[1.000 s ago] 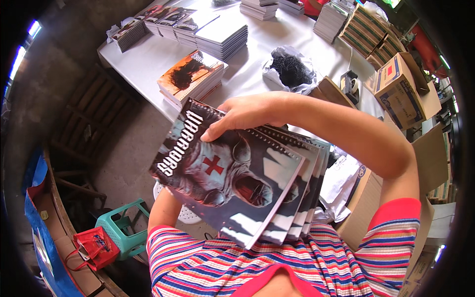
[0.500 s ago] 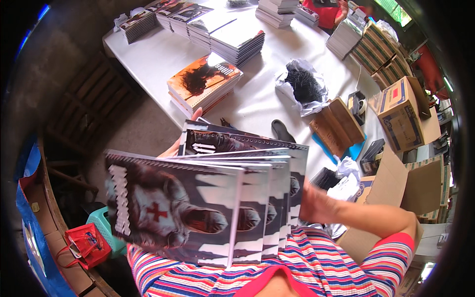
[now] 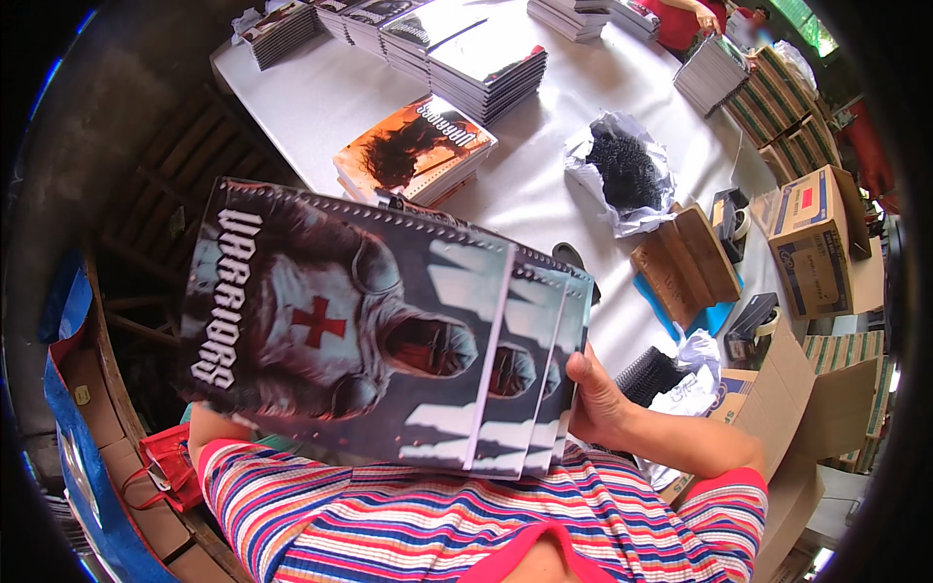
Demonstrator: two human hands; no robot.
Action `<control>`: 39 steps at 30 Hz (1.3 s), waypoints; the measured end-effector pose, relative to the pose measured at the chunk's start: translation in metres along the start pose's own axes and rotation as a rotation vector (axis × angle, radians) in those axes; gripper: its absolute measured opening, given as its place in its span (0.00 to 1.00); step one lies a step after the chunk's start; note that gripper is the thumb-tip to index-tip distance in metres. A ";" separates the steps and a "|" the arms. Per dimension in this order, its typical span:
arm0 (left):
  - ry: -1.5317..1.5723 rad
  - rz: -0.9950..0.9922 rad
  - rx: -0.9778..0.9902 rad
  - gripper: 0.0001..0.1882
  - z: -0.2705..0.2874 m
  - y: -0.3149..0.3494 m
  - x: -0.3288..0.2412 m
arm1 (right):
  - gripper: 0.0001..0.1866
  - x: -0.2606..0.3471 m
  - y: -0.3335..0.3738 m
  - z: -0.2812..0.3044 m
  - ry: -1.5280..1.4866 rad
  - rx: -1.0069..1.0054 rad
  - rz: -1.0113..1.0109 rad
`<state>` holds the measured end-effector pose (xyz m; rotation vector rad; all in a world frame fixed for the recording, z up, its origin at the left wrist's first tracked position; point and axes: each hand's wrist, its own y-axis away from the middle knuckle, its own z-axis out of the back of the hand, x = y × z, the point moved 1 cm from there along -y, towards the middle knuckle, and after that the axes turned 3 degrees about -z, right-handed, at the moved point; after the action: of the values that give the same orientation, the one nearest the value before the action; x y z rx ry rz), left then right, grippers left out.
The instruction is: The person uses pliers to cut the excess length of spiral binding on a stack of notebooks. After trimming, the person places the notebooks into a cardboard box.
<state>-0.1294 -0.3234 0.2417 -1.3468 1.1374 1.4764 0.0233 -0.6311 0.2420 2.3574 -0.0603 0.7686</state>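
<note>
A fanned stack of spiral-bound notebooks (image 3: pixel 340 321) is held up in front of my body. Its dark covers show a hooded figure with a red cross on the chest. My right hand (image 3: pixel 598 398) grips the stack's right edge, thumb up at the near side, its other fingers mostly out of sight behind the notebooks. Of my left arm, only a bit of forearm (image 3: pixel 216 426) shows below the stack's lower left corner; the hand itself is hidden by the notebooks. Just beyond lies a pile of orange-covered notebooks (image 3: pixel 413 151) on the white table (image 3: pixel 530 185).
More notebook stacks (image 3: pixel 486 73) stand along the far side. To the right are black wire coils in white paper (image 3: pixel 632 165), a brown wooden block (image 3: pixel 685 262), a tape dispenser (image 3: pixel 734 219) and cardboard boxes (image 3: pixel 807 238). A red bag (image 3: pixel 170 466) sits at lower left. Another person's hand (image 3: pixel 705 17) is at the far right.
The notebooks have come closer together and the stack has risen and turned. My left fingers, seen behind it before, are now hidden. My right hand has shifted slightly to the stack's edge.
</note>
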 end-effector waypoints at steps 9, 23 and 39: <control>-0.083 -0.051 -0.102 0.32 0.048 -0.048 -0.019 | 0.29 0.050 -0.039 -0.012 0.002 -0.036 0.047; -0.019 -0.285 -0.543 0.32 0.220 -0.254 0.053 | 0.20 0.127 -0.171 -0.066 -0.005 0.147 0.360; 0.575 -0.374 -0.686 0.27 0.215 -0.209 0.136 | 0.24 0.103 -0.242 -0.035 -0.137 -0.032 0.474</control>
<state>0.0032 -0.0628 0.0919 -2.4221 0.6349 1.2705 0.1463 -0.4043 0.1820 2.3880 -0.7042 0.8109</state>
